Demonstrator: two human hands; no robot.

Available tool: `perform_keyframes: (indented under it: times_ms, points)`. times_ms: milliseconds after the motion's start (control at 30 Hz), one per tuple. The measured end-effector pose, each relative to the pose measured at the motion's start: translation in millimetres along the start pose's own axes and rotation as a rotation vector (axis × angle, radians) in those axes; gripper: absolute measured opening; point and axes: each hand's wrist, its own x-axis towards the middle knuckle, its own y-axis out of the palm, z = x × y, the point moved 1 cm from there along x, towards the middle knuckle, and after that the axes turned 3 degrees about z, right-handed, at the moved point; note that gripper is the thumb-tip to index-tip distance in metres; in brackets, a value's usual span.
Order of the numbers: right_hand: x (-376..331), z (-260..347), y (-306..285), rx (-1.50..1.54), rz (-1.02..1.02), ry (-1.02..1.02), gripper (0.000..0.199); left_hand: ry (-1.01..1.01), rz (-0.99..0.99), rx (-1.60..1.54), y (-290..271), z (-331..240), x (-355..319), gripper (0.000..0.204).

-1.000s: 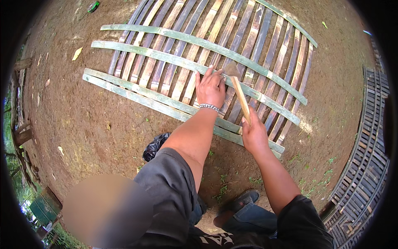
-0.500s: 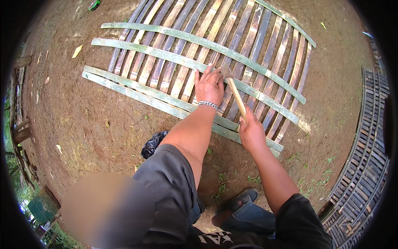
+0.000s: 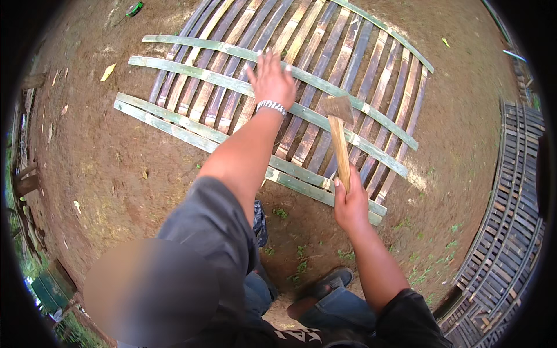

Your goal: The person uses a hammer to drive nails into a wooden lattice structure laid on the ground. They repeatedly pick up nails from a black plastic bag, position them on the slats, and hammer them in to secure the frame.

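A slatted bamboo panel (image 3: 307, 130) lies on the ground, dark and pale slats crossed by green bamboo strips. My right hand (image 3: 351, 203) is closed round the wooden handle of a hatchet (image 3: 341, 142), whose broad, dull metal head is over the middle of the panel. To its left, my left hand (image 3: 274, 81), with a chain bracelet at the wrist, reaches over the panel by the upper green strip (image 3: 319, 83). Its fingers are spread and slightly blurred, and nothing shows in them. Whether it touches the strip I cannot tell.
Bare brown soil (image 3: 104, 168) surrounds the panel. Another dark slatted panel (image 3: 493, 220) curves along the right edge. A black plastic bag (image 3: 260, 223) lies near my legs. A small green object (image 3: 134, 8) is at the far left, and a green box (image 3: 53, 287) at the lower left.
My left hand has moved up and left from the middle strip toward the upper one. The hatchet head has moved right and slightly down, away from where that hand was.
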Motion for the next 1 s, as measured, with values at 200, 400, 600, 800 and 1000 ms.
perform_keyframes:
  times_ms: [200,400,600,800,1000]
  points:
    - [12.5,-14.1,-2.1,-0.047,0.048,-0.044,0.051,0.120,0.271,0.106,6.2,-22.3,-1.1,0.054]
    - [31.0,-4.6,-0.5,-0.093,0.007,-0.201,0.051,0.107,0.267,0.115,1.7,-13.3,2.8,0.051]
    - [37.2,-33.3,9.0,-0.146,0.167,0.007,0.051,0.110,0.241,0.131,1.7,-13.9,3.8,0.050]
    - [32.5,-25.6,3.3,0.016,-0.095,-0.278,0.050,0.136,0.176,0.112,6.3,-13.3,3.9,0.048]
    - [41.1,-33.6,13.4,-0.134,0.076,-0.113,0.049,0.139,0.162,0.117,5.9,-13.4,8.4,0.048]
